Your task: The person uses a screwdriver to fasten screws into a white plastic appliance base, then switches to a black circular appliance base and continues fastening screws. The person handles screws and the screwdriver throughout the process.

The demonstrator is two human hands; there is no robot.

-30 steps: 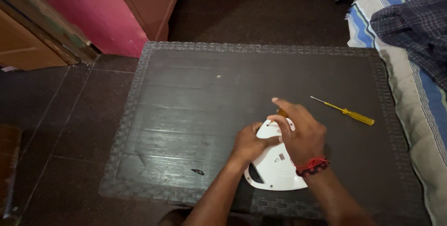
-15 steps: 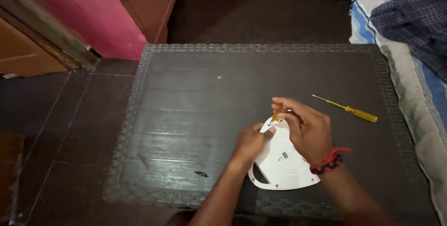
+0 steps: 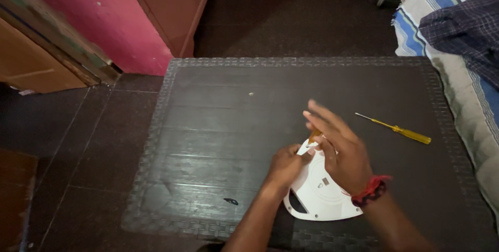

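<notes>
On the near right of the dark table (image 3: 218,127), the left hand (image 3: 285,166) pinches the white casing's (image 3: 322,195) far edge while the right hand (image 3: 340,150), fingers loosely spread, pinches a small orange screwdriver (image 3: 314,136) at it; best keep the casing pressed flat and the tool upright

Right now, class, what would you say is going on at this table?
A person works on a white plastic casing that lies flat on a dark table. The left hand steadies its tip, while the right hand holds a small orange-handled tool against that same end. A yellow screwdriver lies unused to the right. A striped mattress with a checked cloth borders the table.
</notes>
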